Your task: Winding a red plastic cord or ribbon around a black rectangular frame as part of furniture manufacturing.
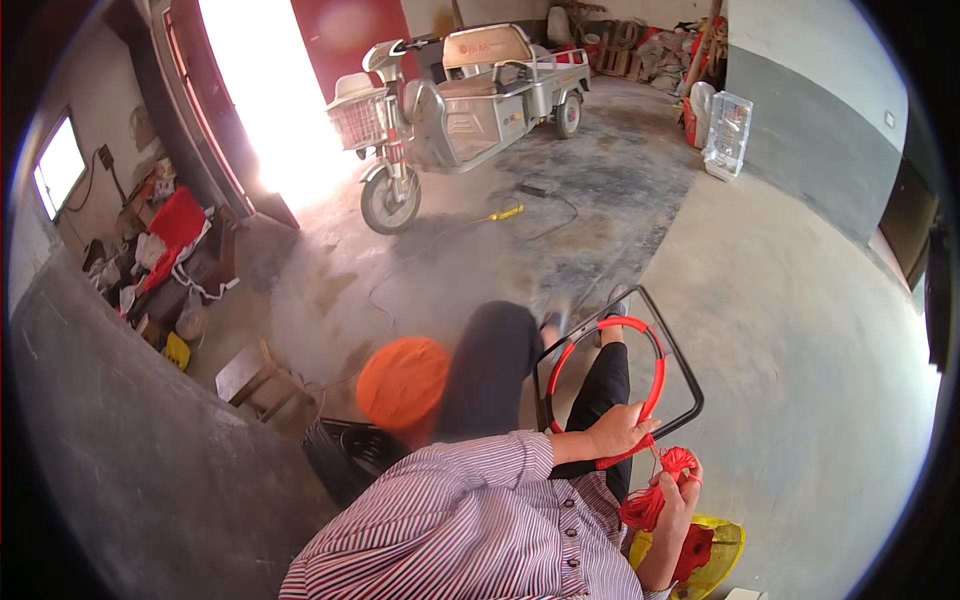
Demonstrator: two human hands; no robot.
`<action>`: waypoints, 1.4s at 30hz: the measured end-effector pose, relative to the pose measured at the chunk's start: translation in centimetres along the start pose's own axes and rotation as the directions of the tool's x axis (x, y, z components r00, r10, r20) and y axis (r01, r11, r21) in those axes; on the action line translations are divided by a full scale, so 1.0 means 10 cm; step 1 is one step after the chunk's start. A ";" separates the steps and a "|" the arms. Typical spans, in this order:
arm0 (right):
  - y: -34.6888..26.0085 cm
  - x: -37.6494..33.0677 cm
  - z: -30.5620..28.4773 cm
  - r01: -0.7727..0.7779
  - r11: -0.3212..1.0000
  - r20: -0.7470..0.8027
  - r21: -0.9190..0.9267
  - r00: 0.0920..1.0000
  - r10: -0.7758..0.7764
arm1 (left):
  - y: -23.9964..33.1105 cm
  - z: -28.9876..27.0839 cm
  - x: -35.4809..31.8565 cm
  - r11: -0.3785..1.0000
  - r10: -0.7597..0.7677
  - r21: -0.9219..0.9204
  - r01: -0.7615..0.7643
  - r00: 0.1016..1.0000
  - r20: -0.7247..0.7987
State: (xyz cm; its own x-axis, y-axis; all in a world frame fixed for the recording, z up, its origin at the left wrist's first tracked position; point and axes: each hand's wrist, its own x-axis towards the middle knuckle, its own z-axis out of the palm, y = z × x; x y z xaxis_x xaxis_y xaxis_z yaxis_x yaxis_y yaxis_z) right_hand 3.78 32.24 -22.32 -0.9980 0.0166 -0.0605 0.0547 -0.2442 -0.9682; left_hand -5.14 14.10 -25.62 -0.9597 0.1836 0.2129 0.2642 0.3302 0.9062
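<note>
While the left hand [618, 432] grips the hoop [659, 374], the right hand [682, 494] clasps cord [641, 510] beside it. The hoop looks stiff, best held by its rim; the cord, soft.

Place: garage-like storeroom
Cargo tricycle [478, 122]: parked indoors near bright doorway [268, 100]
Floor [770, 300]: bare, stained concrete
Clutter [180, 220]: heaped along left wall [108, 95]

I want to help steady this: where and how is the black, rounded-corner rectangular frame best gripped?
Probably pinch its right bar from the person's right: that thin, nearly straight side lies outside the round red ring and away from the left hand.
</note>
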 end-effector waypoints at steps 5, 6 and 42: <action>-0.06 0.07 0.06 -0.132 0.990 0.055 -0.055 0.989 0.135 | -0.71 0.00 -0.01 0.956 -0.235 0.153 0.250 0.966 -0.111; -0.09 0.11 0.11 -0.107 0.990 0.054 -0.089 0.992 0.112 | -0.79 -0.09 0.04 0.913 -0.408 0.018 0.408 0.913 -0.019; 0.41 1.19 0.76 0.236 0.791 0.082 -0.565 0.970 -0.230 | -0.57 -0.52 0.57 0.967 -0.007 0.240 0.089 0.946 -0.323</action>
State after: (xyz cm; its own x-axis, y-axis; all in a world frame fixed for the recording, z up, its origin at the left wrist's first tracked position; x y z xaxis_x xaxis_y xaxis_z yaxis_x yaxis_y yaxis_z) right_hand -8.12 24.07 -25.20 -0.9829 -0.0073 0.1841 -0.1744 0.3585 -0.9171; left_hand -12.66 8.48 -27.71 -0.9411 -0.1276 0.3130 0.1928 0.5578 0.8073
